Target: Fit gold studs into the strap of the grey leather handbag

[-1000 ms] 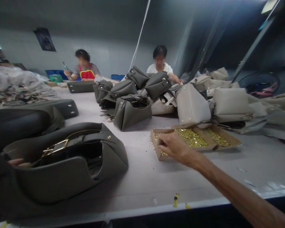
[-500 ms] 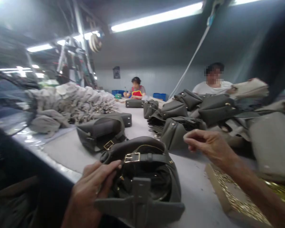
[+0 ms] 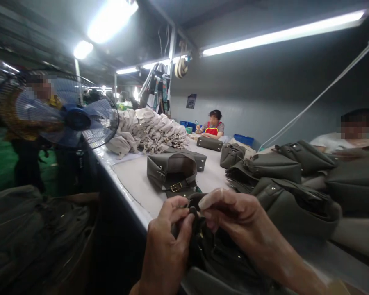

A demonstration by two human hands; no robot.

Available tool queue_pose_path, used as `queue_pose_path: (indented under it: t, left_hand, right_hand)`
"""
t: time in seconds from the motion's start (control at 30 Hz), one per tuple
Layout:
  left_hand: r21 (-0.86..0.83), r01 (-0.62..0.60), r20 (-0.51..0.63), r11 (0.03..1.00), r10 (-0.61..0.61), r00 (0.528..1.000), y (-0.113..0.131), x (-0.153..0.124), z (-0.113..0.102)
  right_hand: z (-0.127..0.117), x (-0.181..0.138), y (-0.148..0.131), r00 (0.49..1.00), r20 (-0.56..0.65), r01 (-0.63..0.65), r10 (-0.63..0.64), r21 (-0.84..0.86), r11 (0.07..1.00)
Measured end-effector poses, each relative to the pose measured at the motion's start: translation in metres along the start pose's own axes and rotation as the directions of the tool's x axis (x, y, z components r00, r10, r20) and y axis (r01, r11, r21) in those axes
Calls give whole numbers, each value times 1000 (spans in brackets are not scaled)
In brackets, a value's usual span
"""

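Both hands, left hand [image 3: 167, 246] and right hand [image 3: 240, 223], meet at the top edge of a dark handbag [image 3: 215, 254] at the near edge of the bench [image 3: 135, 180]. The left hand pinches the rim between thumb and fingers, probably to steady it. The right hand curls over the same spot, fingertips pressed together; what they pinch is hidden. The handbag stands upright with its opening toward the person, which keeps the rim within reach of both hands.

Just beyond it lies a buckled bag [image 3: 172, 172]. More dark bags [image 3: 276, 168] crowd the right side. A heap of pale bags [image 3: 147, 129] fills the far left edge, near a fan [image 3: 76, 121]. A person in a red apron [image 3: 213, 127] sits at the far end.
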State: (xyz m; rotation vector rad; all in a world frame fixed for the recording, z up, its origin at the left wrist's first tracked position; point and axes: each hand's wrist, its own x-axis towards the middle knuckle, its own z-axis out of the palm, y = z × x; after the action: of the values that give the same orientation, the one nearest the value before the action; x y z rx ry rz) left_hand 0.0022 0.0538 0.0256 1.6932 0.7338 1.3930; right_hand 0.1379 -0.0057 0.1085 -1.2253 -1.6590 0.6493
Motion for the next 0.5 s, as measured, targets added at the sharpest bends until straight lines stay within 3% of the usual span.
queue_pose_path:
  t: [0.17,0.5]
  left_hand:
    - [-50,39,27,998,-37,999,-3,1,2]
    - [-48,99,44,994,-97,994,2,1,6]
  right_hand:
    - [4,-5,19,999,-32,-28,28,-19,999]
    - [9,-2,20,995,-78,-63,61,-27,998]
